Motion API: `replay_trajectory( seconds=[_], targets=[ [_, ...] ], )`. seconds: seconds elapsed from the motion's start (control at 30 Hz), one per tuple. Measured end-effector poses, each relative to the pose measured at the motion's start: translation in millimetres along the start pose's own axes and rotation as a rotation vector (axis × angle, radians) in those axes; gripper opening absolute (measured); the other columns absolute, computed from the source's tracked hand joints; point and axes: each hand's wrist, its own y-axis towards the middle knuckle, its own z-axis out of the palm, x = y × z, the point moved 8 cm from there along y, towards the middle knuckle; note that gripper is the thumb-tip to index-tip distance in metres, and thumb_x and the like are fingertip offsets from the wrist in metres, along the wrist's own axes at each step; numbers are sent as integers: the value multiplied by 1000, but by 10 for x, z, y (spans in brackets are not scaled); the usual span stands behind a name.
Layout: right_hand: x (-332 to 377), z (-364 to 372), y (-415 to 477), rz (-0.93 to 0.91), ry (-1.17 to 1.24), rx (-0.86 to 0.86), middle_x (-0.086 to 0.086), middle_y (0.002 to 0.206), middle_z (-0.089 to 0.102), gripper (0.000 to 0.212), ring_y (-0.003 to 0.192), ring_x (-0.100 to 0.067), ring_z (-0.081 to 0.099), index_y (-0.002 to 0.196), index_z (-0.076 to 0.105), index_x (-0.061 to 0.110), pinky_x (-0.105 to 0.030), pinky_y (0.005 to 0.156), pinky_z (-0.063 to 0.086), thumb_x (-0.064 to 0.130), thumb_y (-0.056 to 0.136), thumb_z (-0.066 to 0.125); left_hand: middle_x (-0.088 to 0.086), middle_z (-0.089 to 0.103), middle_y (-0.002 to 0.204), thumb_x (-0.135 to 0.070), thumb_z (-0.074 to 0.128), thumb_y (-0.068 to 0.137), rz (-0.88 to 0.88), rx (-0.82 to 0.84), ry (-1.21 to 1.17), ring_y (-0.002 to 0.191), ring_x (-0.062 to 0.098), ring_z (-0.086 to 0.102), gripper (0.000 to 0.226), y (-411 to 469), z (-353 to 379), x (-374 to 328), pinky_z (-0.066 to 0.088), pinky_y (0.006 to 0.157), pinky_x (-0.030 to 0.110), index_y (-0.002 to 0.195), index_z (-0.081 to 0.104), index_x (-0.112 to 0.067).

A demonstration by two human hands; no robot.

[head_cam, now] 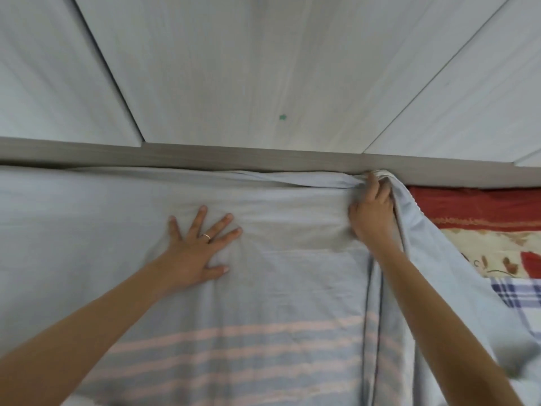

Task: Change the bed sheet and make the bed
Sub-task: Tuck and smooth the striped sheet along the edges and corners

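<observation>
Pale wood-grain panels (234, 68) rise behind a grey rail (234, 157) along the bed's far edge. The light blue sheet (87, 215) covers the bed up to that rail. The right hand (371, 213) grips the sheet's bunched edge there. The left hand (194, 253) presses flat on the sheet, fingers spread. At the right edge lie an uncovered red floral cover (483, 218) and a checked cloth (515, 291).

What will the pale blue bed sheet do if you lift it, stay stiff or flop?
Probably flop: the pale blue fabric bed sheet bunches into folds where the right hand grips it. Likely light, since one hand lifts its edge. It may slide, which could be why the left hand presses it flat.
</observation>
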Motion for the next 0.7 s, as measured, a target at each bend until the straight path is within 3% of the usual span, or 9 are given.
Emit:
replay_trajectory(
  seconds=[0.07, 0.13, 0.2, 0.23, 0.33, 0.43, 0.57, 0.63, 0.7],
  targets=[
    [444, -47, -397, -27, 36, -10, -30, 145, 29, 72, 131, -46, 33, 144, 27, 5, -56, 108, 28, 27, 82, 55, -3, -9, 159, -74, 14, 75, 69, -158, 58, 143, 28, -20, 83, 39, -61, 38, 12, 96, 78, 144, -20, -44],
    [1227, 87, -981, -481, 119, 51, -22, 147, 35, 66, 136, -38, 32, 142, 32, 15, -58, 110, 25, 38, 83, 49, -1, 10, 159, -69, 21, 86, 150, -176, 99, 145, 26, -9, 74, 89, -57, 140, 8, 101, 73, 149, -2, -41],
    [1689, 346, -1477, -946, 63, 187, -8, 150, 39, 58, 138, -28, 37, 143, 35, 27, -57, 111, 24, 42, 87, 43, 2, 13, 158, -68, 14, 91, 187, -184, 111, 145, 25, 3, 68, 128, -123, 326, -4, 110, 54, 151, 9, -37],
    [1747, 450, -1429, -1031, 22, 252, -2, 151, 38, 56, 138, -23, 37, 144, 35, 31, -53, 113, 21, 43, 89, 40, 5, 15, 157, -67, 12, 92, 187, -200, 80, 144, 25, 11, 68, 130, -215, 443, -4, 112, 44, 151, 13, -34],
    [1682, 623, -805, -775, -12, 283, 4, 149, 41, 57, 136, -18, 39, 145, 37, 28, -43, 115, 15, 45, 92, 33, 12, 37, 149, -57, 29, 93, 123, -256, -18, 135, 23, 32, 66, 45, -395, 887, 13, 111, 31, 148, 29, -20],
    [1825, 612, -553, -528, 16, 245, -8, 129, 56, 53, 116, -29, 53, 133, 53, 15, -48, 102, 31, 35, 87, 35, 15, 50, 134, -43, 40, 86, -2, -407, -65, 122, 28, 44, 61, -201, -567, 1265, 22, 105, 32, 138, 44, -10],
    [2364, 400, -753, -601, 145, 27, -16, 125, 57, 44, 114, -30, 48, 126, 52, 9, -39, 97, 35, 22, 84, 45, 20, 52, 120, -30, 45, 76, -194, -646, -8, 107, 32, 43, 55, -604, -825, 1566, 34, 92, 40, 125, 49, -6],
    [2635, 391, -781, -636, 113, 30, -12, 127, 59, 43, 111, -26, 55, 129, 51, 11, -36, 90, 43, 22, 88, 43, 21, 58, 116, -16, 61, 73, -246, -644, -7, 96, 34, 55, 55, -704, -812, 1692, 49, 75, 39, 126, 50, -5],
    [2782, 372, -725, -534, 144, 56, -11, 115, 66, 38, 91, -26, 66, 120, 60, 9, -31, 70, 52, 23, 89, 44, 21, 64, 106, 0, 76, 66, -288, -616, -79, 70, 34, 65, 59, -735, -778, 1802, 52, 49, 36, 121, 55, -6]
  ],
)
